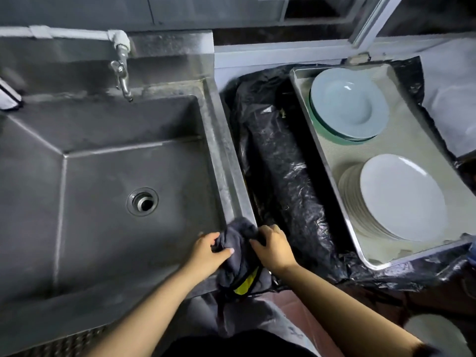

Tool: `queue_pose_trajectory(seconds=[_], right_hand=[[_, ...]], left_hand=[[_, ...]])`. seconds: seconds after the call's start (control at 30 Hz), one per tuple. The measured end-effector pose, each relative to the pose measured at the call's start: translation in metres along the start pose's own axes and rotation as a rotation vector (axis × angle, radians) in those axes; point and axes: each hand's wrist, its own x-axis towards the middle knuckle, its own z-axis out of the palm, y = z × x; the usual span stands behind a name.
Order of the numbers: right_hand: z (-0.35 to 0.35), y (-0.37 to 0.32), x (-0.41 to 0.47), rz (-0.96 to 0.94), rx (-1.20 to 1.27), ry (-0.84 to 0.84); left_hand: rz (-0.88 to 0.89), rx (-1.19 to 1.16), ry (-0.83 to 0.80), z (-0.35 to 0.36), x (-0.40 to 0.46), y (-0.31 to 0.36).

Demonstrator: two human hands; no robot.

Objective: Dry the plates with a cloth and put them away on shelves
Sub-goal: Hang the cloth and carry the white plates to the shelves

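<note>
Both hands are on the dark cloth (240,256) at the sink's (224,161) front corner, the left hand (208,249) pinching a fold and the right hand (274,247) gripping the bunched top. No plate is in hand yet. Two stacks wait untouched in the metal tray (332,155) off to the right, the bluish deep plates (349,104) at the back and the white flat plates (396,199) in front, so by my reckoning all the drying and shelving is still to come.

The sink (108,155) looks like dull, scuffed matt metal; the tap (123,78) is shinier metal; the cloth (238,256) is soft dark fabric with a yellow patch; the bag (283,171) is crinkled glossy black plastic; the tray (332,176) is brushed metal; the plates (401,197) are smooth, glossy ceramic.
</note>
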Motion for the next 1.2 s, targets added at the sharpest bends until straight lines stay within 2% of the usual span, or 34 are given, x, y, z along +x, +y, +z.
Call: queue_pose_trajectory(seconds=[0.13, 0.23, 0.4, 0.5, 0.57, 0.73, 0.87, 1.03, 1.2], right_hand=[[-0.015, -0.022, -0.01, -0.156, 0.161, -0.01], [-0.032, -0.047, -0.015, -0.252, 0.257, -0.042], [-0.07, -0.099, -0.013, -0.262, 0.564, -0.096], [-0.101, -0.131, -0.012, -0.299, 0.796, -0.165], [-0.121, -0.146, -0.007, -0.338, 0.842, -0.204], [-0.16, -0.166, 0.004, -0.473, 0.725, -0.226], [-0.186, -0.18, 0.009, -0.585, 0.551, -0.131], [-0.202, -0.187, 0.022, -0.626, 0.448, 0.004], [-0.207, -0.182, 0.033, -0.521, 0.427, 0.155]], left_hand=[[-0.052, -0.151, -0.048, -0.009, 0.01, 0.004], [-0.037, -0.248, -0.197, -0.029, 0.01, 0.018], [-0.016, -0.488, -0.416, -0.086, 0.0, 0.054], [0.095, -0.411, -0.457, -0.118, -0.003, 0.074], [0.204, -0.33, -0.428, -0.136, -0.003, 0.088], [0.504, 0.122, -0.192, -0.183, 0.008, 0.105], [0.488, 0.298, -0.144, -0.208, 0.008, 0.114], [0.46, 0.289, -0.231, -0.229, 0.018, 0.109], [0.456, 0.292, -0.156, -0.238, 0.033, 0.085]])
